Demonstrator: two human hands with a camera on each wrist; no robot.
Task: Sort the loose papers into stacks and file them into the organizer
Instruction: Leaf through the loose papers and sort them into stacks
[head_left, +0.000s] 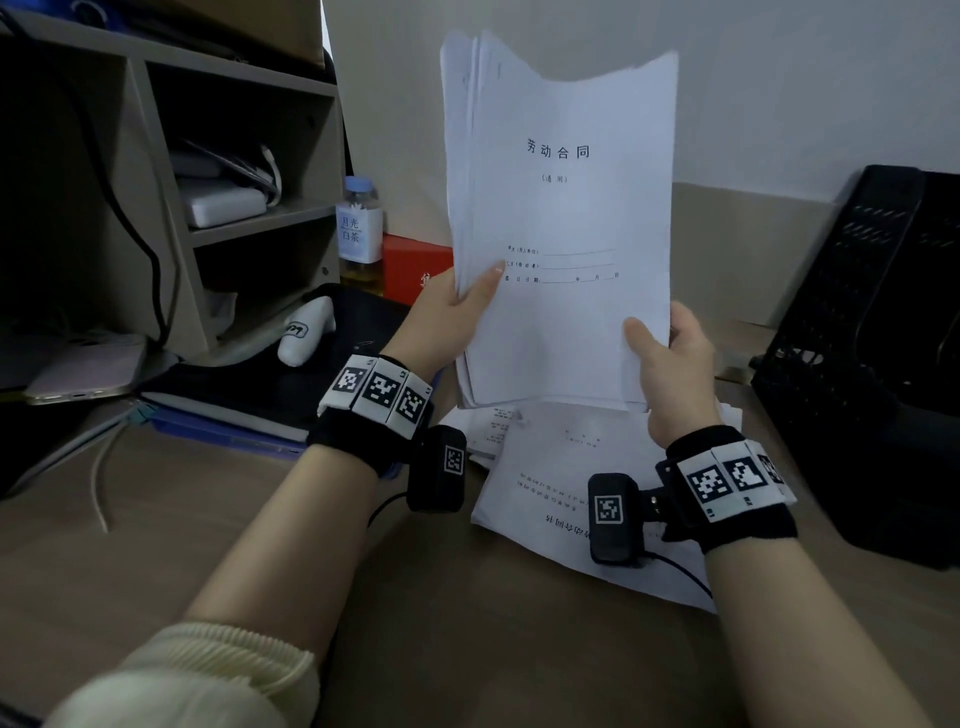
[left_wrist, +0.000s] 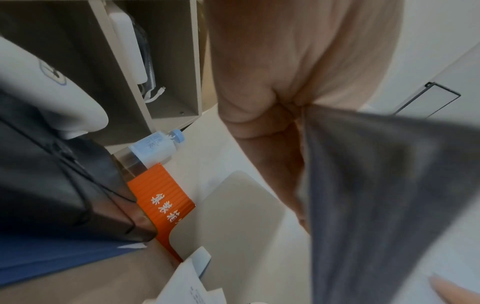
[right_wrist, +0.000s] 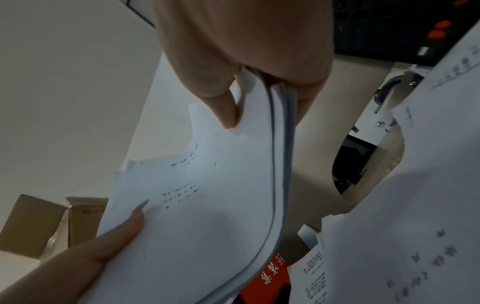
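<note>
We are holding one stack of papers (head_left: 563, 234) upright above the desk (head_left: 415, 597), left hand (head_left: 447, 317) and right hand (head_left: 670, 358) each pinching its lower edge, loose sheets (head_left: 550, 467) lying beneath, one black organizer (head_left: 872, 353) standing at right.

Office: counter (head_left: 156, 545) strewn with printed contract papers (head_left: 566, 499), wooden shelf unit (head_left: 249, 156) at 10 o'clock, black mesh organizer (head_left: 878, 338) at 3 o'clock.

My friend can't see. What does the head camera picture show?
Both hands, left hand and right hand, hold a paper stack upright above loose papers on a desk. A black organizer stands at right.
</note>
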